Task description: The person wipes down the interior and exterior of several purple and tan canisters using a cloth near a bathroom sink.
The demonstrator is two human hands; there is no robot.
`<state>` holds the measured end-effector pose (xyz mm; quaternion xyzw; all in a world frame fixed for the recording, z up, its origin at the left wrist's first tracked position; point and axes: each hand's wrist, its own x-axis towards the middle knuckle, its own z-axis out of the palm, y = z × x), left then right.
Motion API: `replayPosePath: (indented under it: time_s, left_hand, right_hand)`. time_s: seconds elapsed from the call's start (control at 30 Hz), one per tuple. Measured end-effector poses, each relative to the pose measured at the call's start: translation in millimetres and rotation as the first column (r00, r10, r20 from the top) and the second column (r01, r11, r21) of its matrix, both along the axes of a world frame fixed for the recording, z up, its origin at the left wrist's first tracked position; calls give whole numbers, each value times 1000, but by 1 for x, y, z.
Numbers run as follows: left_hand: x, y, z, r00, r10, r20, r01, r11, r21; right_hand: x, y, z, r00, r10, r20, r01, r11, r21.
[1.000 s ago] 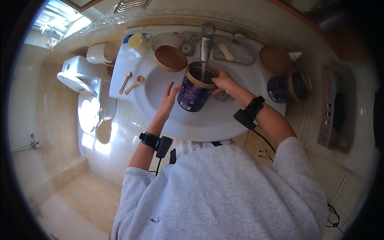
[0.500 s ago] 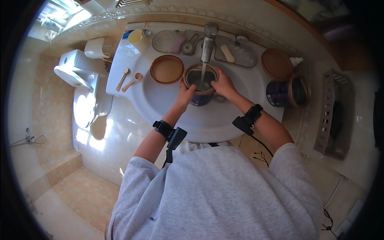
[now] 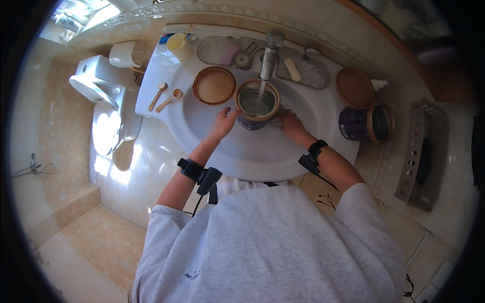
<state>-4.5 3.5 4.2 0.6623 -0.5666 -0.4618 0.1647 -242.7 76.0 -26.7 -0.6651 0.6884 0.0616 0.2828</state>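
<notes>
A dark purple tin can (image 3: 251, 122) with a gold rim stands in the white washbasin (image 3: 222, 156), its open top facing up. Water runs into it from the chrome tap (image 3: 270, 53), and some water shows inside. At the can's left side is my left hand (image 3: 223, 123), fingers apart and fingertips against or close to its wall. My right hand (image 3: 293, 125) is low at the right side, fingers stretched toward the can and partly in shade. Neither hand is wrapped round the rim. Whether the right fingertips touch the can, I cannot tell.
A brown round lid (image 3: 214, 86) lies left of the can; another lid (image 3: 354, 87) leans at the right above a second purple tin (image 3: 357, 124) on its side. Two scoops (image 3: 169, 101), a yellow cup (image 3: 180, 48), soap trays (image 3: 313, 76) and a plastic basket (image 3: 424, 156) surround the basin.
Both hands have let go of the can's rim and moved down its sides, toward me and slightly apart. The can's mouth now shows fully, with water still running in.
</notes>
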Motion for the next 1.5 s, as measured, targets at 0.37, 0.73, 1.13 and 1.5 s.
replayPosePath:
  time_s: [0.37, 0.73, 1.13, 1.5]
  left_hand:
    - [-41, -41, 74, 842, -120, -527, 311, 905, 291]
    - [-82, -7, 73, 623, 298, -723, -30, 933, 358]
    - [-77, -10, 96, 953, -273, -134, 82, 654, -752]
    - [-83, -53, 94, 943, -194, -271, 13, 835, -551]
  right_hand:
    - [-10, -40, 147, 411, -582, 702, 597, 753, 275]
    - [60, -44, 150, -386, -480, 787, 407, 677, 613]
    - [78, -79, 175, -343, -790, 509, 333, 404, 852]
    - [84, -106, 136, -259, -683, 683, 480, 522, 705]
